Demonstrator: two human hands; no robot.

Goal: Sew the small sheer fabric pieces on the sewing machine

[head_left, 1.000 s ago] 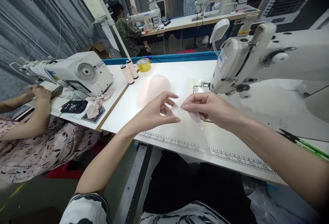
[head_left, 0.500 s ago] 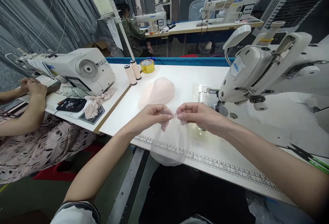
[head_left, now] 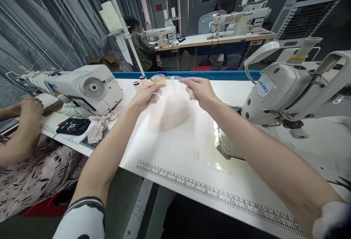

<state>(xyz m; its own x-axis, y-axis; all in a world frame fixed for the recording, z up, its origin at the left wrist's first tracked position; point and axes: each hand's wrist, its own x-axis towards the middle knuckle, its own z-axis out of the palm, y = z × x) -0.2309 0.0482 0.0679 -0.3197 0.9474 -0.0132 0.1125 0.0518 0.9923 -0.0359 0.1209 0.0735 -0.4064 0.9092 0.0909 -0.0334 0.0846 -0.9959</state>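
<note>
My left hand [head_left: 147, 96] and my right hand [head_left: 197, 89] are stretched out over the far half of the white sewing table [head_left: 186, 158]. Each pinches an upper edge of a thin, see-through sheet of fabric [head_left: 175, 136], which hangs and spreads between them down over the table. Through it shows a pale pink mound of fabric [head_left: 171, 113] lying on the table just below my hands. The white sewing machine [head_left: 296, 93] stands to the right of my right forearm.
A yellow tape roll [head_left: 157, 78] and two thread spools [head_left: 139, 83] stand at the table's far left. A ruler strip [head_left: 219, 197] runs along the near edge. Another person [head_left: 24, 122] works at the left machine [head_left: 79, 85]; a seated person [head_left: 139, 43] is farther back.
Both hands have lifted from near the table's front edge and reached forward, carrying the sheer sheet out over the pink mound and spreading apart. The view has tilted upward.
</note>
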